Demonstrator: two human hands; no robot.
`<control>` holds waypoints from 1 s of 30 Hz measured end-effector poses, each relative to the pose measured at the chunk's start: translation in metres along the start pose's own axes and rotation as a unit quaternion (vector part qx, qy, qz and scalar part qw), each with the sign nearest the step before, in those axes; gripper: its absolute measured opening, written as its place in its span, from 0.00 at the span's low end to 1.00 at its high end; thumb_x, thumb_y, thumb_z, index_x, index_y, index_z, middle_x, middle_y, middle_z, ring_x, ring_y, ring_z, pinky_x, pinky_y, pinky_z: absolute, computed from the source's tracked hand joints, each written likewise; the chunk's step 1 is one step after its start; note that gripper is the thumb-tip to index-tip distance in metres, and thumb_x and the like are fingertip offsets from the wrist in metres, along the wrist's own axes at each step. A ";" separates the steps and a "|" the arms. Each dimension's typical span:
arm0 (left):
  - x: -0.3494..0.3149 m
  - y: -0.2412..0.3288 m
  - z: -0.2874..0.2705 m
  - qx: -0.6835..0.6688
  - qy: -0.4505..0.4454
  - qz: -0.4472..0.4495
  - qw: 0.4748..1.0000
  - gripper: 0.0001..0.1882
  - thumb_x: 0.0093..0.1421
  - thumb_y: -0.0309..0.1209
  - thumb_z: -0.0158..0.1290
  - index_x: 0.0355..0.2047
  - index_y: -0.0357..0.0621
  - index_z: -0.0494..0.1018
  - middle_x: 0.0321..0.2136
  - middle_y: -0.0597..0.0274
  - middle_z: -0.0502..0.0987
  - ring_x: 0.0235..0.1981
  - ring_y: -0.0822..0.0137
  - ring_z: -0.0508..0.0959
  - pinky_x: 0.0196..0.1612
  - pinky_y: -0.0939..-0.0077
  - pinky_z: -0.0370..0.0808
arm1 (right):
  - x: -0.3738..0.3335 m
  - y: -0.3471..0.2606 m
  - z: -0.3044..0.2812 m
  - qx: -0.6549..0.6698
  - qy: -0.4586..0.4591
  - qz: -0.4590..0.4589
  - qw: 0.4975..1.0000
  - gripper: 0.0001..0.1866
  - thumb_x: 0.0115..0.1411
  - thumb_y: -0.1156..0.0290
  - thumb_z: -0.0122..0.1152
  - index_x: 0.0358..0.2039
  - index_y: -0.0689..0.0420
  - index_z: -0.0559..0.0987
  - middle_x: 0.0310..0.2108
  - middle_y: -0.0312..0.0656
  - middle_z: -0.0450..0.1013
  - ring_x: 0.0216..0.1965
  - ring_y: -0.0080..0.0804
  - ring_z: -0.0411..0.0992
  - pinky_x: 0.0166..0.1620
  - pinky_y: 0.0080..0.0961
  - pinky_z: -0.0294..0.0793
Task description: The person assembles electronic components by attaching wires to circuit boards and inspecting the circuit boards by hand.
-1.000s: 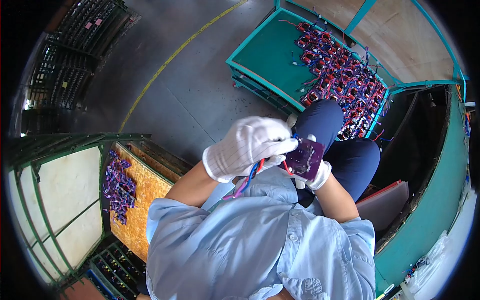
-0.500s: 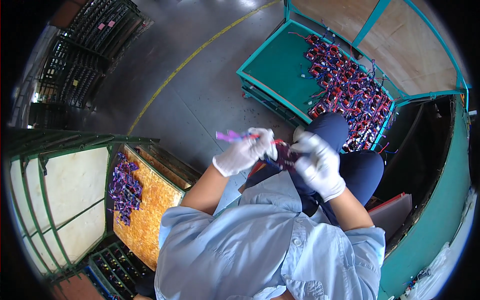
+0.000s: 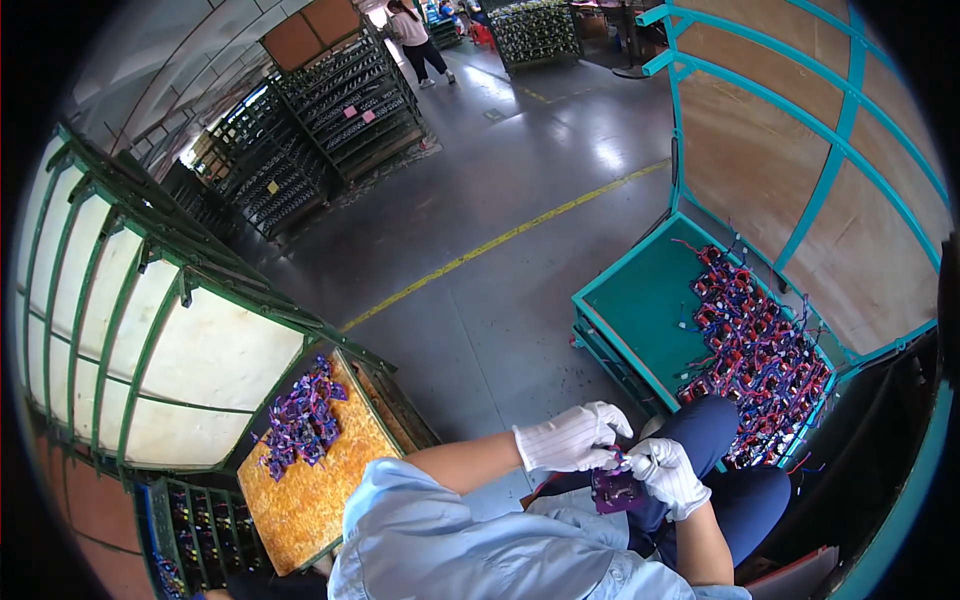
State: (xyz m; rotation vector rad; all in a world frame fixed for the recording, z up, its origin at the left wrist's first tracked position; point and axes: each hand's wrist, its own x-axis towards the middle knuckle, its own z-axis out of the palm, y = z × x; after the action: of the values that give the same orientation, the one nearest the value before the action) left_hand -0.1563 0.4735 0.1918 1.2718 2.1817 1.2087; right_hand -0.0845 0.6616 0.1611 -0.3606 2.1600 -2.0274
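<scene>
In front of my lap, a small purple circuit board (image 3: 614, 494) hangs below my fingers, its short wires bunched at the top edge. My right hand (image 3: 672, 477), in a white glove, grips the board by its upper right corner and the wires. My left hand (image 3: 575, 440), also gloved, bends its fingers onto the wires at the upper left; its fingertips are partly hidden. To the right lie many wired boards (image 3: 765, 350) with red parts, on a green cart tray (image 3: 640, 290). A pile of purple boards with wires (image 3: 303, 418) rests at the left on a wooden panel (image 3: 325, 490).
A teal frame with brown panels (image 3: 750, 150) rises behind the cart. Green-framed white panels (image 3: 210, 350) stand at the left. Beyond the yellow floor line (image 3: 480, 250) are loaded racks (image 3: 345, 95) and a walking person (image 3: 412, 40).
My view has tilted up and leftward, bringing the far racks and a person in. The board now hangs lower from my fingers, and my hands have come closer together.
</scene>
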 end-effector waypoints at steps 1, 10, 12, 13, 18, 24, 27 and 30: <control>0.002 0.000 -0.002 -0.001 0.015 -0.010 1.000 0.11 0.44 0.30 0.53 0.27 0.34 0.71 0.32 0.54 0.71 0.33 0.57 0.71 0.36 0.70 0.68 | 0.001 -0.001 -0.002 -0.001 -0.001 0.000 1.000 0.07 0.51 0.71 0.56 0.20 0.60 0.73 0.19 0.38 0.71 0.21 0.25 0.68 0.25 0.19 0.66; 0.012 -0.024 0.012 -0.108 0.294 -0.058 0.948 0.13 0.54 0.34 0.46 0.26 0.34 0.72 0.33 0.57 0.74 0.34 0.64 0.73 0.34 0.71 0.70 | -0.014 -0.014 -0.002 0.340 0.208 0.039 0.916 0.10 0.51 0.65 0.57 0.23 0.58 0.71 0.17 0.34 0.66 0.13 0.16 0.57 0.15 0.11 0.55; 0.009 -0.037 0.013 -0.349 0.360 -0.273 0.821 0.26 0.61 0.47 0.34 0.37 0.33 0.70 0.32 0.55 0.75 0.37 0.67 0.73 0.39 0.72 0.68 | -0.015 -0.033 -0.002 0.438 0.243 -0.056 0.864 0.11 0.53 0.63 0.54 0.25 0.57 0.67 0.18 0.35 0.62 0.10 0.18 0.55 0.12 0.12 0.51; 0.004 -0.045 0.019 -0.468 0.299 -0.263 0.789 0.29 0.60 0.50 0.34 0.37 0.32 0.69 0.34 0.53 0.74 0.39 0.62 0.72 0.44 0.71 0.67 | -0.013 -0.044 0.001 0.401 0.255 -0.061 0.878 0.10 0.53 0.61 0.53 0.26 0.53 0.67 0.19 0.34 0.61 0.08 0.17 0.53 0.12 0.13 0.52; 0.013 -0.015 0.088 -0.849 0.062 -0.231 0.470 0.32 0.52 0.59 0.36 0.44 0.46 0.66 0.40 0.56 0.70 0.43 0.59 0.70 0.47 0.59 0.65 | -0.011 -0.048 0.001 0.423 0.217 -0.087 0.875 0.10 0.52 0.65 0.55 0.26 0.56 0.66 0.19 0.36 0.61 0.10 0.19 0.56 0.12 0.14 0.54; 0.022 0.006 0.073 -0.897 0.003 -0.112 0.427 0.30 0.54 0.53 0.41 0.49 0.43 0.60 0.46 0.54 0.66 0.48 0.57 0.66 0.52 0.57 0.60 | -0.013 -0.044 0.000 0.406 0.250 -0.105 0.873 0.11 0.54 0.66 0.51 0.22 0.59 0.65 0.15 0.39 0.60 0.09 0.23 0.55 0.09 0.16 0.50; 0.028 0.002 0.050 -0.872 0.077 -0.105 0.471 0.30 0.56 0.53 0.37 0.43 0.37 0.66 0.37 0.49 0.71 0.42 0.55 0.71 0.50 0.60 0.64 | -0.007 -0.033 -0.010 0.485 0.245 -0.106 0.833 0.10 0.58 0.66 0.43 0.25 0.60 0.67 0.14 0.39 0.63 0.07 0.20 0.55 0.10 0.13 0.52; 0.020 0.003 0.048 -0.777 0.042 -0.100 0.620 0.35 0.59 0.55 0.26 0.24 0.35 0.72 0.24 0.54 0.73 0.28 0.60 0.73 0.39 0.70 0.69 | -0.001 -0.003 -0.008 0.439 0.288 -0.002 0.851 0.11 0.57 0.64 0.48 0.28 0.60 0.70 0.18 0.39 0.67 0.08 0.18 0.56 0.10 0.12 0.52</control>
State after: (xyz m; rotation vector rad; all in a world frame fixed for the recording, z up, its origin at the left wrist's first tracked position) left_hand -0.1346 0.5151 0.1692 0.1241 0.4849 2.1183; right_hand -0.0852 0.6691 0.1646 0.4182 1.1324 -3.0928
